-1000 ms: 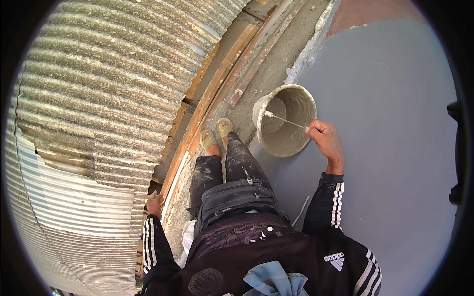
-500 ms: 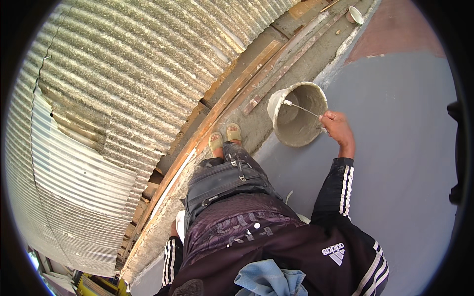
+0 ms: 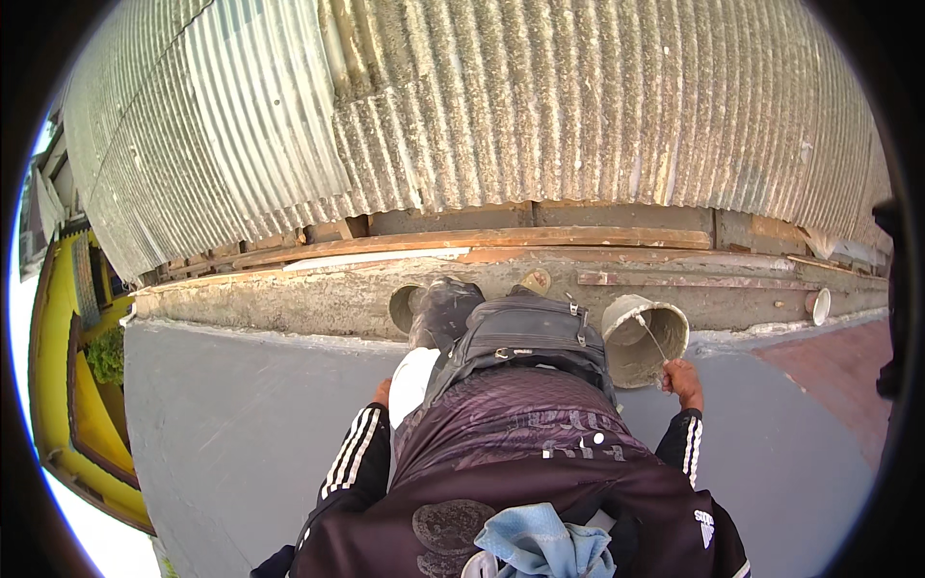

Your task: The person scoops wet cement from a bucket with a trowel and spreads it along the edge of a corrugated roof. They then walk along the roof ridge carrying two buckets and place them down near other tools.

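Observation:
A mortar-stained bucket hangs tilted by its thin wire handle from my right hand, with its mouth facing me and grey residue inside. My right fingers are closed round the handle. At my left side, my left hand shows only in part beside a smooth white object. Its fingers are hidden behind that object, whose kind I cannot make out; it stays against the hand in both frames. A dark bag sits at my waist.
A rough cement ledge runs across ahead, with wooden boards along it and corrugated roofing beyond. A small white pot lies at the right. Grey painted surface spreads at the left, near a yellow building.
My view has turned left, so the roof edge now runs nearly level. The bucket stays in my right hand, now closer to my side. My legs have changed position, as in a step.

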`<move>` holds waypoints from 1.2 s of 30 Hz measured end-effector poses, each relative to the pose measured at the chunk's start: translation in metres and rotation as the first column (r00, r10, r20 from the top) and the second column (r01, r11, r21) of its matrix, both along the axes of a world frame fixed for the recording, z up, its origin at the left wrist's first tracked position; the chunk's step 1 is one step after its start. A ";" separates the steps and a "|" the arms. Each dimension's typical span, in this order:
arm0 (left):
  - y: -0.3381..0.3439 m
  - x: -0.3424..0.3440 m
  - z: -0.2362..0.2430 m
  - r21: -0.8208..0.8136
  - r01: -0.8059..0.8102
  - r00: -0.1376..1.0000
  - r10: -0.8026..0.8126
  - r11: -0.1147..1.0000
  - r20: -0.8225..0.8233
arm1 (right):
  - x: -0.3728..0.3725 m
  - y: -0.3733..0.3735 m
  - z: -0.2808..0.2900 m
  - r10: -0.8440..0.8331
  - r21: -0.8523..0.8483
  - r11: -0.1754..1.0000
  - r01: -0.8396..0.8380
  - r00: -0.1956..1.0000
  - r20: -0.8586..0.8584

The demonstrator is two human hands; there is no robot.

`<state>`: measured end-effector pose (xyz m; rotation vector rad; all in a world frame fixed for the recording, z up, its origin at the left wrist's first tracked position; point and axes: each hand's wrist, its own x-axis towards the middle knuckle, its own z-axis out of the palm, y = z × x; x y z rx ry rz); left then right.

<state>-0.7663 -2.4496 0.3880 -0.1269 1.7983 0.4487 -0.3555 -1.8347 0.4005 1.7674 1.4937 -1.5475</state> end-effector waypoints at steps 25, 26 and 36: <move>-0.027 -0.041 -0.333 0.056 -0.822 0.566 0.824 0.566 -0.025 | -0.437 -0.232 0.080 0.975 -0.189 0.220 -0.957 0.217 0.037; -0.019 -0.052 -0.343 0.065 -0.841 0.537 0.843 0.537 -0.016 | -0.463 -0.266 0.069 0.985 -0.184 0.170 -0.968 0.175 -0.009; 0.017 -0.115 -0.438 0.072 -0.754 0.656 0.746 0.653 0.116 | -0.626 -0.438 -0.038 0.951 -0.074 -0.227 -0.971 -0.205 -0.234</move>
